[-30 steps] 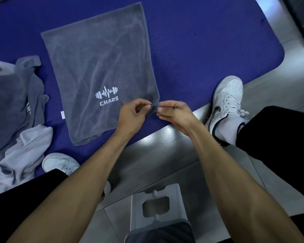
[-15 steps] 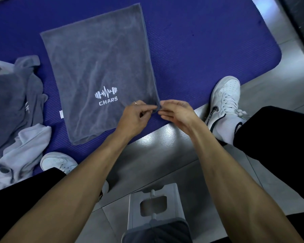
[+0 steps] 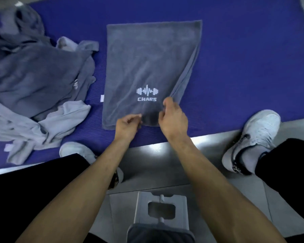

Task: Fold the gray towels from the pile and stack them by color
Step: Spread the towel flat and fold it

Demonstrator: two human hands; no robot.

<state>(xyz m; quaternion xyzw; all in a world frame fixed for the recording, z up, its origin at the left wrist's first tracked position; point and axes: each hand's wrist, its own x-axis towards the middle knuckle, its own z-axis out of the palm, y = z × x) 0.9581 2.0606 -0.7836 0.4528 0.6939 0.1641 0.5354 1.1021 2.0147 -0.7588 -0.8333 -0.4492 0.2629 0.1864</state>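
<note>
A dark gray towel [image 3: 147,67] is laid flat on the blue mat [image 3: 244,58], at its middle, with the near edge close to the mat's near border. On the towel a white barbell-and-pulse logo [image 3: 147,91] is printed, and the word "CHARS" can be read below it. A small white tag [image 3: 102,98] is seen at the towel's left edge. The towel's near right corner is lifted and drawn inward: it is pinched by the fingers of the right hand [image 3: 172,118], while the near edge is pinched by the curled fingers of the left hand [image 3: 127,124]. To the left, a pile of towels [image 3: 33,81] is heaped on the mat, dark gray ones far, light gray ones near. White sneakers [image 3: 253,137] are planted at the mat's near edge, on the gray tiled floor [image 3: 156,163]. A gray plastic stool [image 3: 161,209] is seen nearest, between the forearms.
</note>
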